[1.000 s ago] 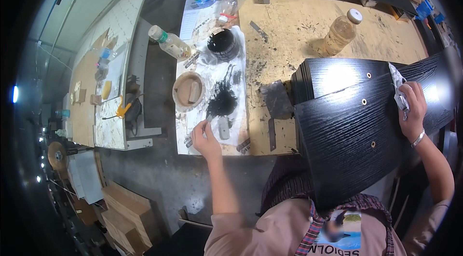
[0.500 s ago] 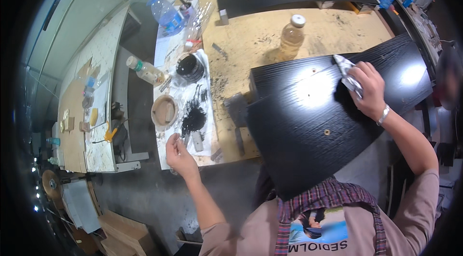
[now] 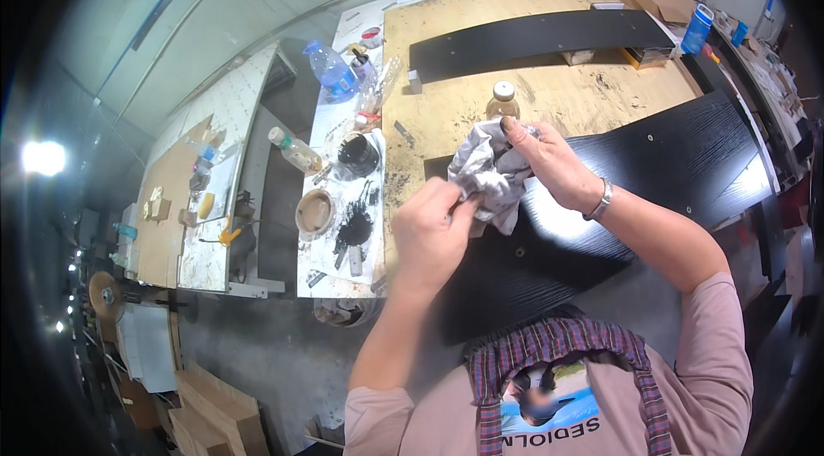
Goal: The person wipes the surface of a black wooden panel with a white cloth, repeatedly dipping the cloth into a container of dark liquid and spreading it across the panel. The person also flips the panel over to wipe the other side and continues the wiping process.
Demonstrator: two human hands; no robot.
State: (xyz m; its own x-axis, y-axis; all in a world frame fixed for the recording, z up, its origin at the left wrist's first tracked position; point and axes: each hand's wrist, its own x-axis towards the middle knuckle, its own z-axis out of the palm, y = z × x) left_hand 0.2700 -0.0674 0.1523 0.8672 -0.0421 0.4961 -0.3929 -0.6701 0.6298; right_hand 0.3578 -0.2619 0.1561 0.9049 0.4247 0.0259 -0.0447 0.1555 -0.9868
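Left hand (image 3: 427,228) and right hand (image 3: 558,164) both gripping a smudged white cloth (image 3: 486,166), bunched between them over black wood-grain panels (image 3: 687,166); beyond the hands, a dark-flecked plywood benchtop (image 3: 554,97) bearing a curved black board (image 3: 541,37); leftward, a black-coated pot (image 3: 358,155) and, farther, a white side table (image 3: 202,260); grey floor (image 3: 283,361) lower left.

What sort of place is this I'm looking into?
Probably a woodworking or furniture-finishing workshop: there's a black wood-grain panel, a stained workbench and a blackened pot beside dark smears.
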